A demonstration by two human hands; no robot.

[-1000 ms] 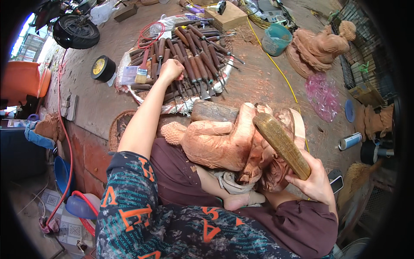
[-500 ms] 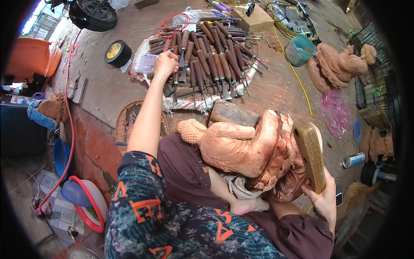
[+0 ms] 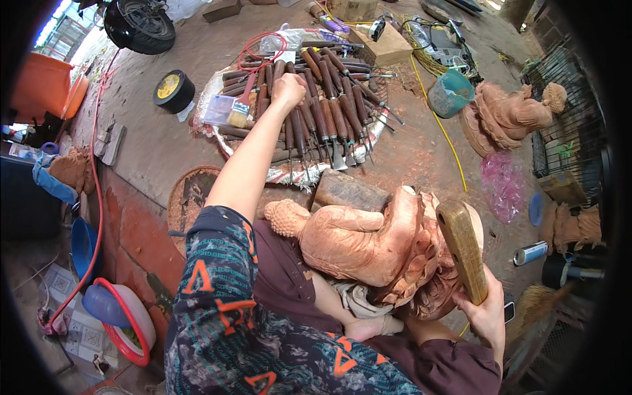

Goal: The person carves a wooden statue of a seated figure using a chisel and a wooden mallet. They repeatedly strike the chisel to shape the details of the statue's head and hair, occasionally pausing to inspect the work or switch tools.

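My left hand (image 3: 288, 92) reaches over a heap of wood-handled chisels (image 3: 332, 115), its fingers closed about the handle of a chisel (image 3: 279, 68) on the heap's left side. Left of that hand lies a paintbrush (image 3: 241, 110) with a red handle and pale bristles. In my right hand (image 3: 486, 309) is a worn, flat wooden mallet (image 3: 465, 250), held upright by its lower end. A reddish carved wooden seated figure (image 3: 349, 240) lies on its side across my lap, its knobbed head to the left. The mallet stands in front of its base.
A dark wood block (image 3: 351, 191) sits between figure and chisels. Beside the heap are a clear plastic box (image 3: 220, 109) and a black tape roll (image 3: 174, 91). To the right stand a teal bucket (image 3: 451, 92) and another carved figure (image 3: 507, 117); a yellow cord (image 3: 442, 122) crosses the floor.
My left hand has let go of the paintbrush, which now lies on the heap's left edge, and has moved right and slightly up onto the chisels. My right hand still holds the mallet.
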